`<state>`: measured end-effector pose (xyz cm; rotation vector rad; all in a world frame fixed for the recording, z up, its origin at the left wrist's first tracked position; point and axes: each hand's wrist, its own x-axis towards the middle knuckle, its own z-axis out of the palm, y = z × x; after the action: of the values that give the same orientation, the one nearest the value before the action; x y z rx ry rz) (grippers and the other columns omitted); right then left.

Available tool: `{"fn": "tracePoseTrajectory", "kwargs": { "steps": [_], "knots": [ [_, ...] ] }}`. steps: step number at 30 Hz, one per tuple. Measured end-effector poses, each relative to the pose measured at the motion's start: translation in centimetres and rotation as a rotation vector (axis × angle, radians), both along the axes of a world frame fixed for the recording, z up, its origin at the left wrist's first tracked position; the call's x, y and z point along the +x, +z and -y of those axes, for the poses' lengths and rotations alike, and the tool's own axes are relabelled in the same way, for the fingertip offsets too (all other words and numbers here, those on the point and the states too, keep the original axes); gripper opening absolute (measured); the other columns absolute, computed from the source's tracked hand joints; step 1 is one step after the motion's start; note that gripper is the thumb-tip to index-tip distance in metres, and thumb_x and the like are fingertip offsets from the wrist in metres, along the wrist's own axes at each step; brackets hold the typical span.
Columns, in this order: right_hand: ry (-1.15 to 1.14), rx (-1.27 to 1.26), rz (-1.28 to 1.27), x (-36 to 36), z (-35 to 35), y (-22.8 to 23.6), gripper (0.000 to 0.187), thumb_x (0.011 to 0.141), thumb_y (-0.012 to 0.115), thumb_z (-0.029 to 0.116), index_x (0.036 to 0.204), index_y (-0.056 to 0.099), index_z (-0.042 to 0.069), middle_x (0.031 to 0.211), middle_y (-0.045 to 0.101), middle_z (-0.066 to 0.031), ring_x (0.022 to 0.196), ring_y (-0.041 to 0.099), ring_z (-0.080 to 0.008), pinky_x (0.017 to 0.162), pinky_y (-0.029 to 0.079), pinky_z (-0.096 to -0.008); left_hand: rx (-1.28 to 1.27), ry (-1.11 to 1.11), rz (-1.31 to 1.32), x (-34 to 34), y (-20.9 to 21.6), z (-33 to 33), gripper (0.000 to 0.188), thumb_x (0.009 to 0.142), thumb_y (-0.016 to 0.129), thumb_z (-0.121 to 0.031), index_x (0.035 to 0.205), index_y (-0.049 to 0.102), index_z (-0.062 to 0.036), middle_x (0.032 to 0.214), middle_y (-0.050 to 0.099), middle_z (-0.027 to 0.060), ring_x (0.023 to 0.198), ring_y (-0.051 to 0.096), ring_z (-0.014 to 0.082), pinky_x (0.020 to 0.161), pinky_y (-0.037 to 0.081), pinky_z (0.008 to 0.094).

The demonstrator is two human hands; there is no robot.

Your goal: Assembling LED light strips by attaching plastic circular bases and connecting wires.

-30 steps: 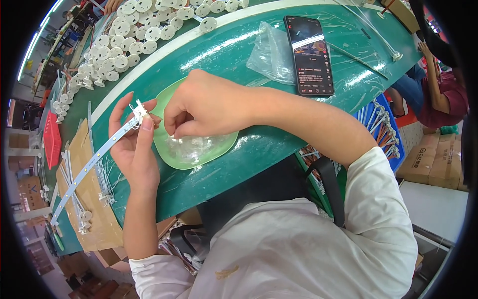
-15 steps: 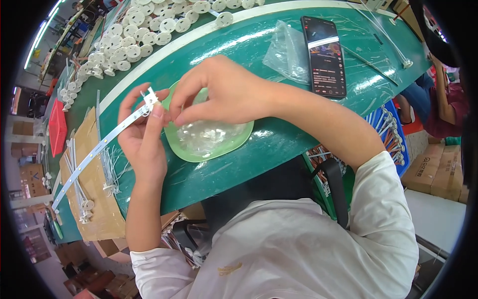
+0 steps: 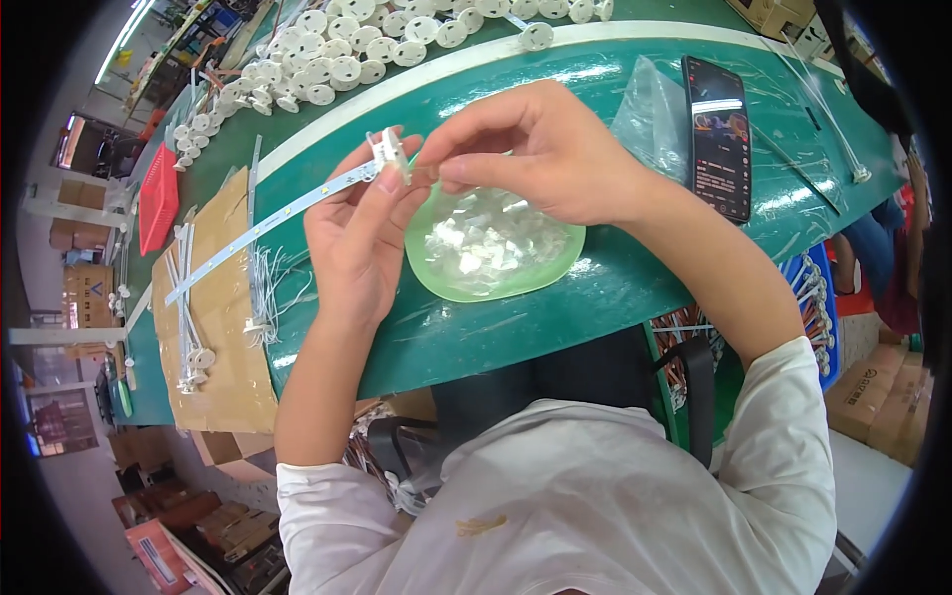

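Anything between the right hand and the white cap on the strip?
Only the left hand, its fingers curled by the cap. Nothing else visible stands between the cap and the right hand; the bowl lies below the right hand. Whether the fingertips touch isn't clear.

1. You are in an assembly workshop.
2. White discs (image 3: 345,68) heap along the far edge of your green tabletop (image 3: 615,297).
3. Below its near edge, a blue bin (image 3: 832,322) holds many parts (image 3: 816,309).
4. Cartons (image 3: 878,397) stand off that edge's right end.

A pale LED strip (image 3: 286,211) slants leftward from a white end piece (image 3: 391,152), apparently disc-shaped.
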<state>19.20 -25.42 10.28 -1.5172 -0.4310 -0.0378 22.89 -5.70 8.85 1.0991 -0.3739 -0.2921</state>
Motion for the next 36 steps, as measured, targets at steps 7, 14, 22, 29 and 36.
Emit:
{"fn": "tracePoseTrajectory", "kwargs": {
  "steps": [7,14,22,29,36],
  "knots": [
    [-0.338,-0.242,0.391,-0.7,-0.6,0.1,0.009,0.081,0.068,0.001,0.090,0.071,0.001,0.084,0.072,-0.0078,0.076,0.068,-0.0145,0.070,0.054,-0.0255,0.013,-0.093,-0.020,0.0,0.0,-0.2,0.045,0.091,0.064,-0.012,0.130,0.050,0.0059,0.121,0.059,0.0212,0.104,0.064,0.0261,0.092,0.053,0.0359],
    [-0.419,-0.381,0.716,-0.4,-0.7,-0.6,0.012,0.075,0.069,-0.001,0.086,0.071,0.004,0.078,0.071,-0.0080,0.070,0.069,-0.0222,0.064,0.054,-0.0278,0.004,-0.089,0.009,-0.2,-0.5,0.0,0.045,0.090,0.065,-0.010,0.130,0.050,0.0062,0.121,0.060,0.0207,0.103,0.065,0.0253,0.089,0.054,0.0340],
    [-0.438,-0.506,0.765,-0.5,-1.0,-1.1,0.016,0.073,0.072,0.003,0.089,0.070,0.006,0.080,0.069,-0.0082,0.070,0.068,-0.0244,0.061,0.054,-0.0328,0.106,-0.030,0.125,-0.2,-0.9,0.1,0.041,0.090,0.065,-0.007,0.127,0.053,0.0062,0.118,0.063,0.0168,0.095,0.065,0.0170,0.078,0.055,0.0276],
    [-0.284,-0.334,0.800,-0.1,-0.3,-0.7,0.018,0.070,0.073,0.001,0.086,0.072,0.009,0.083,0.070,-0.0075,0.073,0.067,-0.0234,0.062,0.054,-0.0314,-0.028,-0.131,0.024,0.1,-1.0,-0.9,0.040,0.093,0.060,-0.013,0.128,0.052,0.0051,0.127,0.057,0.0166,0.101,0.063,0.0193,0.081,0.054,0.0306],
    [-0.321,-0.237,0.749,-0.8,-0.9,-0.4,0.013,0.072,0.072,0.000,0.084,0.072,0.008,0.078,0.069,-0.0057,0.066,0.065,-0.0200,0.058,0.053,-0.0287,-0.088,-0.299,0.020,-0.1,-0.7,-1.1,0.051,0.091,0.065,-0.023,0.130,0.049,0.0060,0.121,0.060,0.0140,0.100,0.063,0.0184,0.079,0.053,0.0296]
  ]
}}
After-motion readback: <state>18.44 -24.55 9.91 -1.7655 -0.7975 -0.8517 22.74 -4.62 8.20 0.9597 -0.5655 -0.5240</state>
